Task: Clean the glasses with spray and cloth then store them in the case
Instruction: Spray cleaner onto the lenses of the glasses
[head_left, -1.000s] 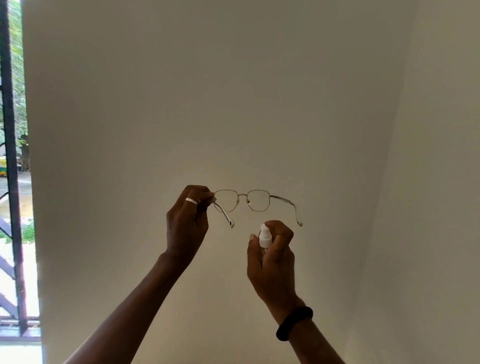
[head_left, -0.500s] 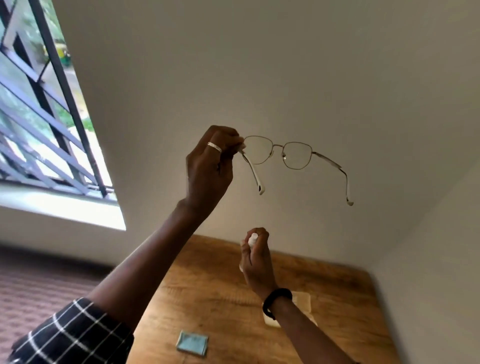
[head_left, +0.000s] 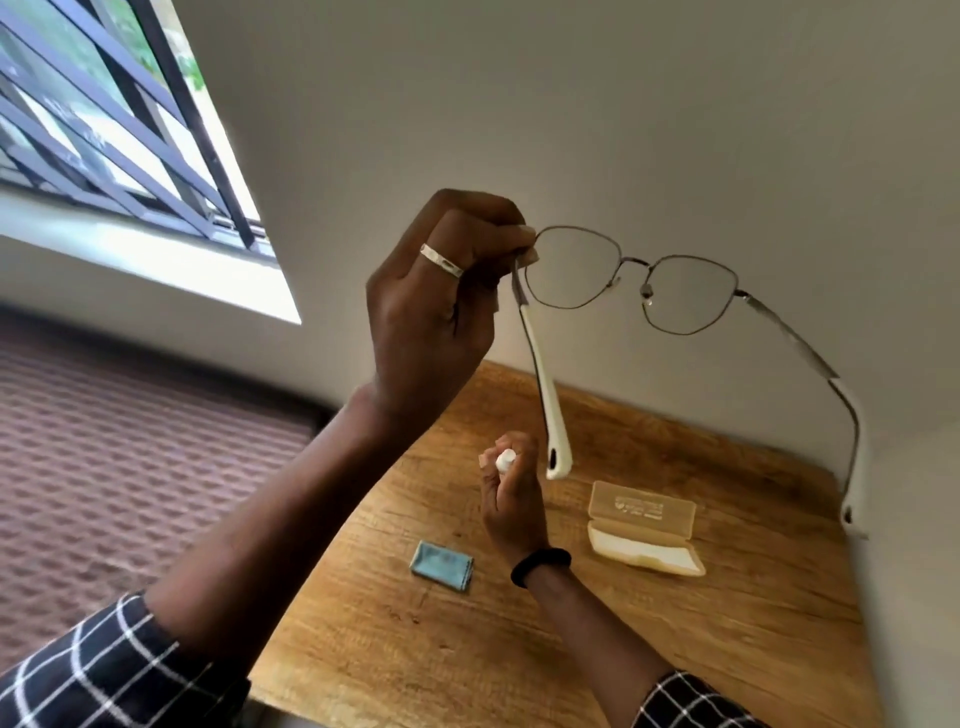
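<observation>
Glasses (head_left: 631, 278) with a thin metal frame hang in the air above the wooden table (head_left: 701, 649), held up at the left end of the frame where the temple meets the lens rim. The left hand (head_left: 436, 306) does the holding: its fingertips are pinched together on that corner, the fist curled, with a pale ring (head_left: 441, 260) on one finger. Both temples are unfolded and point toward the camera and down, each ending in a white tip; the nearer one drops just past the right hand, the other sweeps out to the right edge of the view. The right hand (head_left: 511, 501) sits lower, well below the lenses and apart from the left hand, closed around a small white spray bottle (head_left: 505, 460) whose nozzle end pokes out above the curled fingers; the rest of the bottle is hidden in the grip. A black wristband (head_left: 540, 566) circles that wrist, and checked sleeves cover both forearms near the bottom of the view. On the table a folded blue cleaning cloth (head_left: 442, 565) lies flat, near the right wrist but not touching it. To its right the cream glasses case (head_left: 644, 530) rests open, lid raised toward the wall, well apart from the cloth. A barred window (head_left: 104, 130) fills the upper left.
</observation>
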